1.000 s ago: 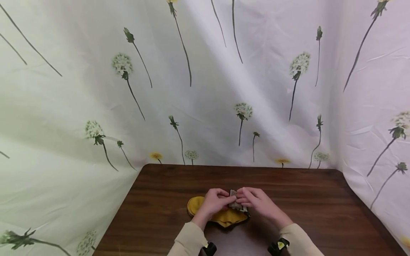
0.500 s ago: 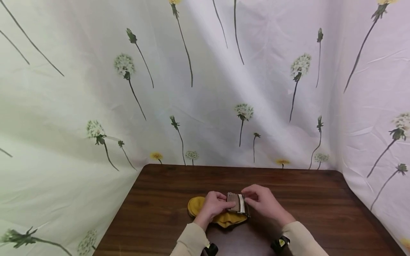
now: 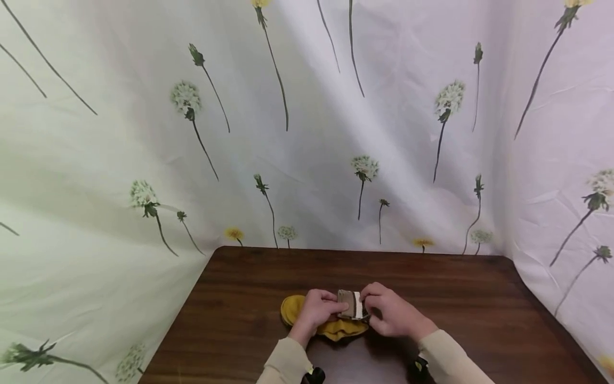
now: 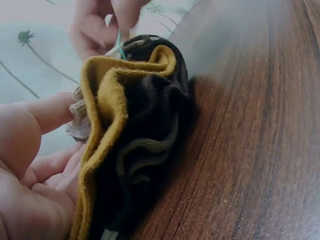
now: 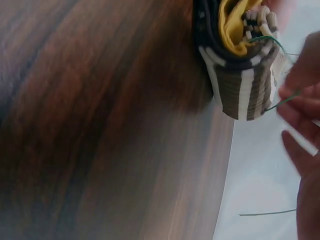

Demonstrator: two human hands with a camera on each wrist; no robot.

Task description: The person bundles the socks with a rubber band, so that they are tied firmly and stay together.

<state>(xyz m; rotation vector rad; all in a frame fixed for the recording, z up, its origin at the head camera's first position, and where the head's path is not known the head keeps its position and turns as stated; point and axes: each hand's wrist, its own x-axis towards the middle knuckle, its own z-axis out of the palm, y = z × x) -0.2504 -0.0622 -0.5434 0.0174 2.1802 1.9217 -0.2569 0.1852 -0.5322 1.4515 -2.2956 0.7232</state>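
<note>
A mustard-yellow knit sock (image 3: 338, 329) lies folded on the table, its rounded end to the left. Its folded cuff, striped brown and white (image 5: 232, 95), stands up at the right end. My left hand (image 3: 316, 309) grips the cuff, thumb on the striped face. In the left wrist view, dark knit layers (image 4: 150, 115) bunch inside the yellow edge (image 4: 90, 150). A thin green thread (image 5: 270, 37) runs from the cuff to my right hand (image 3: 395, 313), whose fingertips pinch it just right of the sock. The thread's far end is hidden among the folds.
The dark wood-grain table (image 3: 240, 298) has rounded back corners. A white cloth printed with dandelions (image 3: 307, 160) hangs behind it and along both sides. Black straps (image 3: 315, 375) with cameras sit at both wrists, below light sleeves (image 3: 285, 362).
My right hand drew away from the left fingers to the right, uncovering the striped cuff, then came slightly lower with its fingers more curled. My left hand keeps its grip, nearly still.
</note>
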